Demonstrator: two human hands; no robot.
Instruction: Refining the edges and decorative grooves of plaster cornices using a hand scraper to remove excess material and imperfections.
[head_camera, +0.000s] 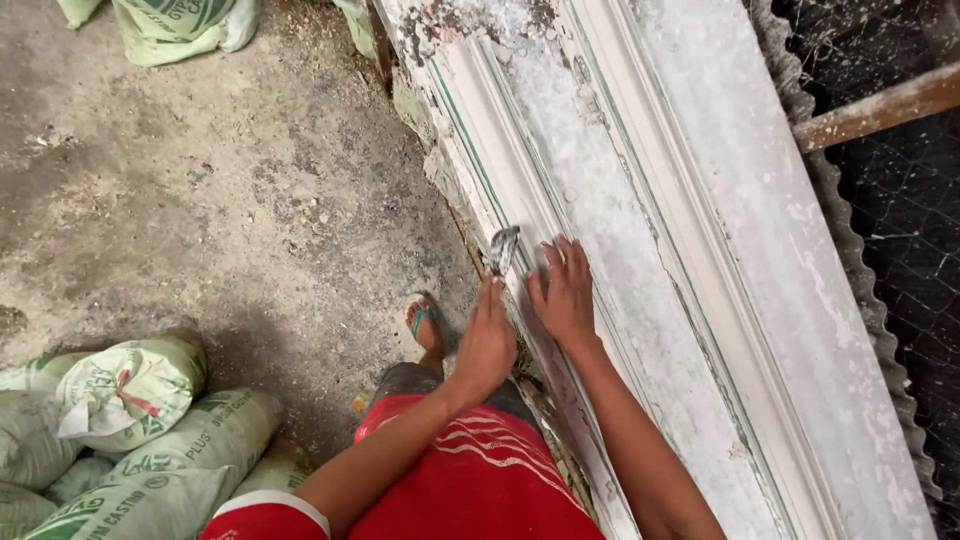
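On the chalky moulding (620, 200), left hand (487, 345) holds a flat metal scraper (502, 250)

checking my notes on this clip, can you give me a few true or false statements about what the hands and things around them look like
1. The left hand holds a small flat metal scraper against the long white moulding. True.
2. The right hand is lifted clear of the moulding. False: it rests flat on the white surface, fingers spread.
3. Green sacks lie on the floor at lower left. True.
4. The person is barefoot. False: a green flip-flop shows on the one foot in view.
5. The floor is covered in shiny tiles. False: it is rough, dusty concrete.
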